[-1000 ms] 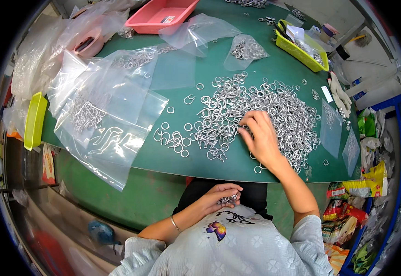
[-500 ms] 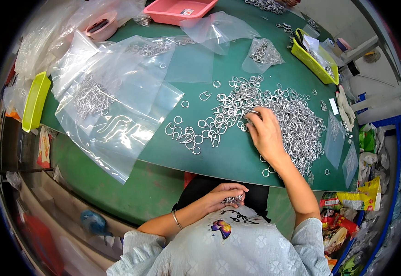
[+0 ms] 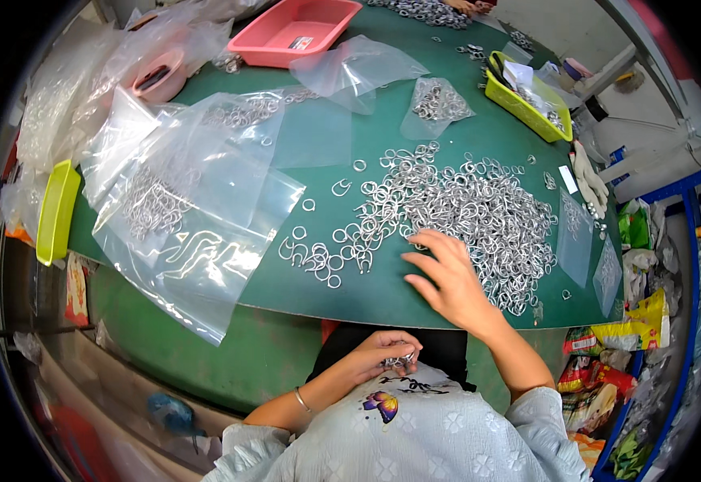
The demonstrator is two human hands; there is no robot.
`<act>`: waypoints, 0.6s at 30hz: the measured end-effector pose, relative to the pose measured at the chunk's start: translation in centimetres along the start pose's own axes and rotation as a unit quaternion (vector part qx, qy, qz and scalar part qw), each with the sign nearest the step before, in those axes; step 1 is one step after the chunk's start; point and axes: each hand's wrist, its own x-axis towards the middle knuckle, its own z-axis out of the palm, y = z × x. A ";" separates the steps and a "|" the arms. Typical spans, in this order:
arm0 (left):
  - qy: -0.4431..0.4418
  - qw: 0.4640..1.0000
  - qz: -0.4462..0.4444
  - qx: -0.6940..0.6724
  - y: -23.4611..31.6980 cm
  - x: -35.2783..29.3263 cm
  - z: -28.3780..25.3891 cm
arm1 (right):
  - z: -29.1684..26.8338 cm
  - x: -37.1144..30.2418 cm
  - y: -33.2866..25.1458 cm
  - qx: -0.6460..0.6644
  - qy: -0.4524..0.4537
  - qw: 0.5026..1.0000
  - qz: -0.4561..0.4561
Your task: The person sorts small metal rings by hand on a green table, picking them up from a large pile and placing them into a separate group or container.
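Note:
A broad heap of silver metal rings (image 3: 487,217) lies on the green table, some with small prongs or gaps. My right hand (image 3: 451,281) is at the heap's near left side, fingers apart, with nothing visible in it. Its fingertips reach the edge of the rings; whether they touch cannot be made out. Low over my lap, in front of the table edge, my left hand (image 3: 379,353) is curled around a small handful of metal rings (image 3: 399,357). A looser group of rings (image 3: 318,259) spreads left of the heap.
Large clear plastic bags (image 3: 198,217) with rings inside cover the table's left. Farther back are a pink tray (image 3: 246,40), a small pink bowl (image 3: 175,84) and a bagged batch of rings (image 3: 439,100). Yellow-green baskets (image 3: 519,108) stand at both sides. Another person's hand (image 3: 467,6) shows far off.
My right hand has drawn back toward me from the heap and its fingers have spread; the ring at its fingertips no longer shows. My left hand stays over my lap. The view has shifted slightly.

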 end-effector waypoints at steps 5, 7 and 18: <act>-0.046 0.998 0.022 0.021 2.2 -1.4 1.8 | -2.3 -6.7 2.0 -0.079 0.161 0.970 0.162; -0.041 0.998 0.033 0.021 2.4 -1.4 2.1 | -2.6 -10.1 3.3 -0.097 0.258 0.923 0.268; -0.017 0.999 0.020 0.035 1.9 0.8 3.9 | -1.8 -15.1 4.2 -0.142 0.121 0.905 0.383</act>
